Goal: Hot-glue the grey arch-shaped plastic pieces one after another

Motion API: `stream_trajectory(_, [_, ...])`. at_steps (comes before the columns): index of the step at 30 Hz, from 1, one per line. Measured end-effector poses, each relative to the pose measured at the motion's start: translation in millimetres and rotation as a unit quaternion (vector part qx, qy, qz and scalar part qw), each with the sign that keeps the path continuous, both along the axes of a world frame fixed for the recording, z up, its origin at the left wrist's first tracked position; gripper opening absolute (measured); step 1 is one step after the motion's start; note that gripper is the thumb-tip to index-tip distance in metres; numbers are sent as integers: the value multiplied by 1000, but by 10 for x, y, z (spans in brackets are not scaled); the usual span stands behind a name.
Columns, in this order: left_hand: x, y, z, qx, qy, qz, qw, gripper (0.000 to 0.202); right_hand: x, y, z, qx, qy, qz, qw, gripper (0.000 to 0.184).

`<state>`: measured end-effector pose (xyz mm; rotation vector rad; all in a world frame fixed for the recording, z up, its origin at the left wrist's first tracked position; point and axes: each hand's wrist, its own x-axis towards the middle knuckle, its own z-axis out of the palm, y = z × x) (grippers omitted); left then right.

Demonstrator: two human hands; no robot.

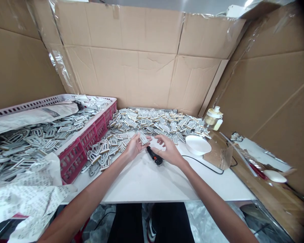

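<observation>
Your left hand (134, 147) pinches a white-and-gold patch (143, 138). The black handheld device (154, 156) lies on the worktop (147, 184), its long axis slanting away leftward, just beside your open right hand (169, 151).

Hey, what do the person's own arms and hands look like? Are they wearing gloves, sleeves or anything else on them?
The left arm and right arm are bare, with no sleeves showing. The left hand and right hand are ungloved. No watch, bracelet, ring, cable or marking can be made out on either.
</observation>
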<state>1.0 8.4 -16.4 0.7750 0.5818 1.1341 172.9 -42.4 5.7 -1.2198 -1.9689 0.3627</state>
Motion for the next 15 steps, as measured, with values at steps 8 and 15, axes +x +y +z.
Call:
stream_trajectory(8, [38,-34,14,45,-14,-22,999,28,-382,302,3,-35,-48,17,998,54])
stream_trajectory(15, [81,-39,-7,-34,-37,31,998,26,-404,336,66,-53,-67,29,996,57])
